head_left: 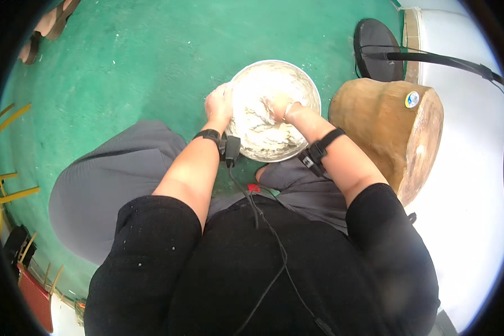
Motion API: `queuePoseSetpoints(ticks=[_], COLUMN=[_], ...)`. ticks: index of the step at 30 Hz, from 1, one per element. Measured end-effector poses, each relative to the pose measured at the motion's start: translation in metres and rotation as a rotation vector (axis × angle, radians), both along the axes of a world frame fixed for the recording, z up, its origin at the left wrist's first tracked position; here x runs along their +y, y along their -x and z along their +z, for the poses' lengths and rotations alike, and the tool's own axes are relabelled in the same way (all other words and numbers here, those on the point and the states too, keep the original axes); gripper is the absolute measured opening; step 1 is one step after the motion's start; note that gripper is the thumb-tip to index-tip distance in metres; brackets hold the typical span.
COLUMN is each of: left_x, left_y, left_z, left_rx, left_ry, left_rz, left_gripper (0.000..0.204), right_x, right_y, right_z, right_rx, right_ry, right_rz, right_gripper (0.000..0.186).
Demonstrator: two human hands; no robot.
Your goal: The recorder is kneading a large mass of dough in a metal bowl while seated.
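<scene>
On the green floor in front of me stands a round metal bowl, with white, lumpy dough spread over its inside. My left hand is closed on the bowl's left rim, the fingers curled over the edge. Inside the bowl, my right hand presses into the dough near the middle, its fingers curled and partly buried. Glare washes out much of the dough and the fingertips.
A brown wooden stump stands close on the right, with a dark round stand base behind it. My bent leg in grey trousers lies to the left. Cables hang down my front. Someone's feet show at far left.
</scene>
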State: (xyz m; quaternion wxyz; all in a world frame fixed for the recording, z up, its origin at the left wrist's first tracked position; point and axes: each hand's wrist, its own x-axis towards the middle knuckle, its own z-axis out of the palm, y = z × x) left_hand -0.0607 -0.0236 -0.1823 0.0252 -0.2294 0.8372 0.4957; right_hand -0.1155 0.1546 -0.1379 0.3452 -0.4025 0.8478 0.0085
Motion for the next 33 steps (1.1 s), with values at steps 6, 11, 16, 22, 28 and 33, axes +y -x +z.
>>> queuePoseSetpoints(ticks=[6,11,16,22,28,33], left_x=[0.007,0.017,0.015,0.016,0.013,0.009], left_y=[0.005,0.011,0.012,0.014,0.01,0.013], left_z=[-0.003,0.005,0.01,0.007,0.006,0.008], left_rx=[-0.006,-0.014,-0.052,-0.013,0.0,-0.033], left_ry=[0.064,0.082,0.066,0.061,0.054,0.018], left_rz=[-0.048,-0.074,-0.084,-0.087,-0.101,-0.141], left_gripper=[0.033,0.032,0.032,0.033,0.034,0.034], right_x=[0.02,0.037,0.023,-0.003,-0.005,-0.004], right_y=[-0.057,-0.11,-0.107,-0.073,-0.06,-0.051], right_z=[0.045,0.004,-0.003,-0.02,-0.045,-0.062], right_rx=[-0.001,0.262,0.147,-0.141,-0.028,0.087], right_ry=[0.082,0.175,0.07,-0.158,-0.076,-0.084], right_rz=[-0.232,-0.584,-0.519,-0.531,-0.567,-0.678], right_gripper=[0.042,0.025,0.022,0.021,0.021,0.022])
